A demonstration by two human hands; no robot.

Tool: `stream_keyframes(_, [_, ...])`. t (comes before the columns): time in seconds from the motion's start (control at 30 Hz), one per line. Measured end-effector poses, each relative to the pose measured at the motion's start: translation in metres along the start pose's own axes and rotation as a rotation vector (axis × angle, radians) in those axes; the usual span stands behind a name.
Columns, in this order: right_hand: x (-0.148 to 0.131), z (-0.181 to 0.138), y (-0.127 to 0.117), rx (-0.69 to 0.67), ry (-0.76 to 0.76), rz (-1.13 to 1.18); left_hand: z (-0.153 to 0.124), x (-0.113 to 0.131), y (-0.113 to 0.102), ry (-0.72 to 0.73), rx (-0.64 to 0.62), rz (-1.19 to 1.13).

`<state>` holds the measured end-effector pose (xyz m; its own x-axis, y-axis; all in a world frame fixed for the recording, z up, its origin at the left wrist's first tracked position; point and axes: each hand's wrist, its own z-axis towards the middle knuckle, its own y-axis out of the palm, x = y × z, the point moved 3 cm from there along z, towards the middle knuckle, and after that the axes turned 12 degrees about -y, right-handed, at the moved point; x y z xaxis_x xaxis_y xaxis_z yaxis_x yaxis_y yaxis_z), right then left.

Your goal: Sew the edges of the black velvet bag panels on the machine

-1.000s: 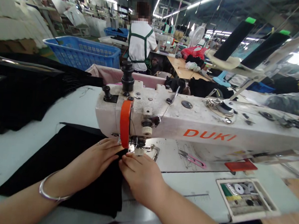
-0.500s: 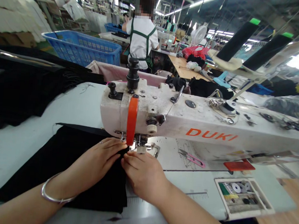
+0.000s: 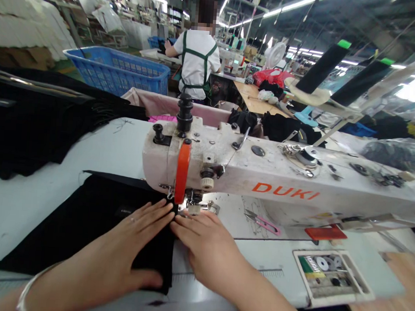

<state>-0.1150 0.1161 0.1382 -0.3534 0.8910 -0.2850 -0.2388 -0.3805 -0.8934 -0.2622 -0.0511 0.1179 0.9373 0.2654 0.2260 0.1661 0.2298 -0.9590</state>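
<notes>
Black fabric lies on the pale sewing table, its right edge running up to the needle area of a white sewing machine. My left hand, wearing a silver bangle, rests flat on this cloth with fingers stretched and thumb apart. A small label shows on the cloth beside those fingers. Just in front of the presser foot, my right hand has its fingers bent together at the fabric's edge; its thumb is hidden. An orange guard hangs above the fingertips.
Pink-handled thread snips lie under the machine arm. A tray of bobbins is set into the table at right. Dark garments are piled at left. Beyond are a blue basket and a person facing away.
My left hand has slid back toward me, its fingers flattening and its thumb spreading out. My right hand stays at the fabric edge by the presser foot. The view has shifted slightly.
</notes>
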Motion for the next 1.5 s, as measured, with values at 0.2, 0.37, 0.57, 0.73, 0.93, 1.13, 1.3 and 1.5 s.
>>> stream_keyframes(0.2, [0.020, -0.022, -0.025, -0.118, 0.162, -0.034, -0.051, 0.020, 0.010, 0.085, 0.103, 0.092])
stream_keyframes(0.37, [0.047, 0.015, -0.003, 0.030, 0.296, -0.221, -0.048, 0.012, 0.005, -0.157, 0.097, -0.188])
stream_keyframes(0.57, [0.010, 0.004, 0.005, 0.027, 0.108, -0.061, -0.051, -0.005, -0.003, -0.732, 0.234, -0.437])
stream_keyframes(0.73, [-0.038, -0.034, 0.015, 0.138, 0.126, 0.127, -0.050, -0.003, -0.007, -0.635, 0.211, -0.433])
stream_keyframes(0.93, [-0.050, -0.035, 0.034, 0.210, 0.019, 0.055, -0.046, -0.003, -0.016, -0.486, 0.174, -0.359])
stream_keyframes(1.13, [-0.046, -0.029, 0.028, 0.168, -0.088, 0.078, -0.042, 0.011, 0.002, 0.095, 0.056, -0.102])
stream_keyframes(1.3, [-0.043, -0.027, 0.032, 0.197, -0.128, 0.119, -0.043, 0.014, 0.019, 0.163, -0.018, -0.039])
stream_keyframes(1.5, [-0.040, -0.022, 0.028, 0.256, -0.172, 0.109, -0.042, 0.011, 0.021, 0.174, -0.041, -0.032])
